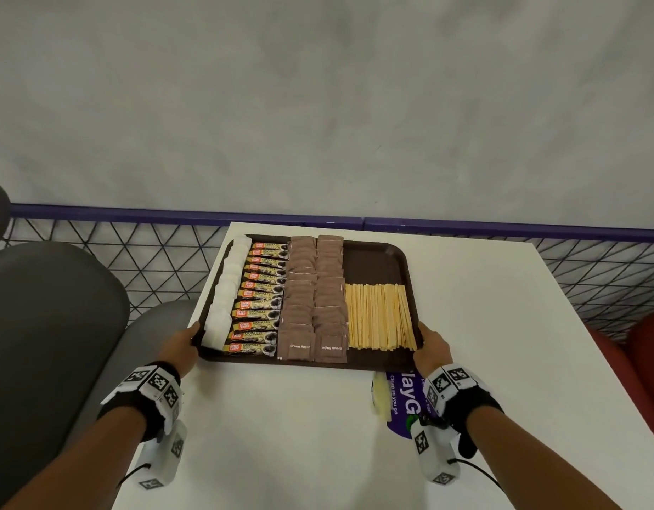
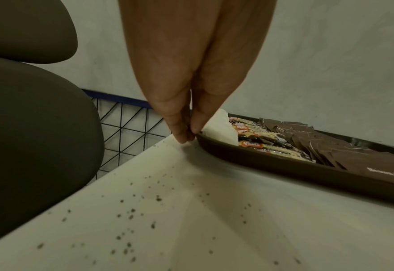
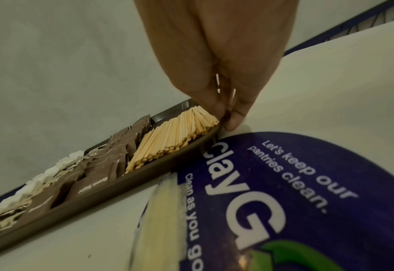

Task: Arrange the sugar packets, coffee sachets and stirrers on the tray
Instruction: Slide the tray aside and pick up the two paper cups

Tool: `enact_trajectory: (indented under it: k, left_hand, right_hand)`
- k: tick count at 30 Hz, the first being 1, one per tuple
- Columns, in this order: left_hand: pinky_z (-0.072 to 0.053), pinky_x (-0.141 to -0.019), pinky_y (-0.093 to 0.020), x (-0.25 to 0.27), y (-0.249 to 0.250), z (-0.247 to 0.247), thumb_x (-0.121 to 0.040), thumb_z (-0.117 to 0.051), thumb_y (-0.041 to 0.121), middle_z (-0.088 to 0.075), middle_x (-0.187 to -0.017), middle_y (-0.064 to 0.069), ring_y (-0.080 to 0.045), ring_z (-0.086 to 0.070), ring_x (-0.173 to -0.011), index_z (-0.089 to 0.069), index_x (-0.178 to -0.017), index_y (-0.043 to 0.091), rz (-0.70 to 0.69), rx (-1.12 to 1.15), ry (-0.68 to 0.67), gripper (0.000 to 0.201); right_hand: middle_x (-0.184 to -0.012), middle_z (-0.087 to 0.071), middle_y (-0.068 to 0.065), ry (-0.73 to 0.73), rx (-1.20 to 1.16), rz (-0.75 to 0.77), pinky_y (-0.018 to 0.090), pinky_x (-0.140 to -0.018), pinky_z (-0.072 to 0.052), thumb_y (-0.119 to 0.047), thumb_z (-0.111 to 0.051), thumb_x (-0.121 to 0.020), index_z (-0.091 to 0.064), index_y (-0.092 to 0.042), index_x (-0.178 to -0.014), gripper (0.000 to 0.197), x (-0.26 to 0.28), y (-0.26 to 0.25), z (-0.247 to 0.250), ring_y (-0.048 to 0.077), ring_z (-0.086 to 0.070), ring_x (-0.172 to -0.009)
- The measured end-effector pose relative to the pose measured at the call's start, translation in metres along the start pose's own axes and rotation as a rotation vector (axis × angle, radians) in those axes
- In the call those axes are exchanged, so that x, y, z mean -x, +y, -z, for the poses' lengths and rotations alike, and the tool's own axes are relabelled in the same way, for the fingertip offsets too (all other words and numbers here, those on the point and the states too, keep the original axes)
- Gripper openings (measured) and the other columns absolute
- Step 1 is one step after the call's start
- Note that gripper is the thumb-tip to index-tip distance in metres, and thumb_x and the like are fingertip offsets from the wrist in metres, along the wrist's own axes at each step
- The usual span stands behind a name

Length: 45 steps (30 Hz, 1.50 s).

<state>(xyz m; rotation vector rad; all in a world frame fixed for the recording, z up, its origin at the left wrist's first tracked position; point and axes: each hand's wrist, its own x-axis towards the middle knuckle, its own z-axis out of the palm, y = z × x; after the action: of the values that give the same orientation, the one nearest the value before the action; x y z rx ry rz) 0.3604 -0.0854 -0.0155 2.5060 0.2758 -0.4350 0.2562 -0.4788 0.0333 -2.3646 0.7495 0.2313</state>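
Observation:
A dark brown tray [image 1: 373, 259] lies on the white table. It holds a column of white sugar packets [image 1: 224, 292], a column of coffee sachets [image 1: 261, 296], two columns of brown sugar packets [image 1: 312, 300] and a row of wooden stirrers [image 1: 379, 316]. My left hand [image 1: 185, 347] grips the tray's near left rim [image 2: 205, 144], thumb on top beside the white packets [image 2: 221, 128]. My right hand [image 1: 430, 347] grips the near right rim [image 3: 205, 141], next to the stirrers [image 3: 175, 135].
A purple round sticker [image 1: 406, 399] with white lettering sits on the table [image 1: 281, 436] under the tray's near right corner, with a clear plastic wrapper [image 1: 380, 395] beside it. Grey seats [image 1: 53, 318] stand left, a red seat [image 1: 642, 355] right. A wire fence [image 1: 163, 263] runs behind.

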Motion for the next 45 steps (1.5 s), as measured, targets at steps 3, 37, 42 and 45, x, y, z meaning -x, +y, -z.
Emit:
enact_trajectory:
  k: [3, 37, 42, 45]
  left_hand:
    - [-0.034, -0.103, -0.041, 0.011, 0.009, 0.005, -0.092, -0.042, -0.005, -0.050, -0.132, -0.024, -0.038, -0.046, -0.121, -0.040, -0.139, 0.002, -0.020, -0.003, 0.025, 0.047]
    - [-0.041, -0.090, -0.041, 0.421, 0.334, -0.301, -0.095, -0.040, 0.011, -0.053, -0.124, -0.018, -0.035, -0.052, -0.111, -0.047, -0.127, 0.007, -1.464, -0.896, -0.514, 0.032]
    - [-0.044, -0.084, -0.040, 0.401, 0.336, -0.297, -0.094, -0.041, 0.003, -0.059, -0.116, -0.019, -0.036, -0.058, -0.106, -0.053, -0.118, 0.001, -1.394, -0.908, -0.508, 0.027]
    - [-0.044, -0.081, -0.039, 0.373, 0.335, -0.285, -0.095, -0.040, 0.004, -0.060, -0.115, -0.019, -0.037, -0.059, -0.105, -0.054, -0.119, 0.000, -1.330, -0.899, -0.521, 0.028]
  right_hand:
    - [-0.132, -0.049, 0.020, -0.012, 0.012, -0.003, 0.033, -0.101, -0.039, 0.002, -0.042, -0.092, -0.032, -0.006, -0.140, 0.049, 0.001, 0.001, 0.000, 0.031, -0.049, -0.120]
    - [-0.139, -0.029, 0.009, -0.216, 0.205, -0.591, 0.038, -0.086, -0.048, -0.037, -0.079, -0.064, -0.012, -0.016, -0.144, 0.107, 0.254, 0.313, 0.162, 0.029, -0.042, -0.118]
    - [-0.107, -0.053, 0.011, -0.215, 0.188, -0.552, 0.026, -0.050, -0.040, -0.020, -0.075, -0.064, -0.036, -0.009, -0.119, 0.068, 0.232, 0.312, 0.156, 0.025, -0.054, -0.075]
    - [-0.100, -0.056, 0.009, -0.227, 0.303, -0.496, 0.026, -0.052, -0.041, -0.024, -0.076, -0.063, -0.038, -0.011, -0.116, 0.066, 0.209, 0.301, 0.159, 0.022, -0.054, -0.070]
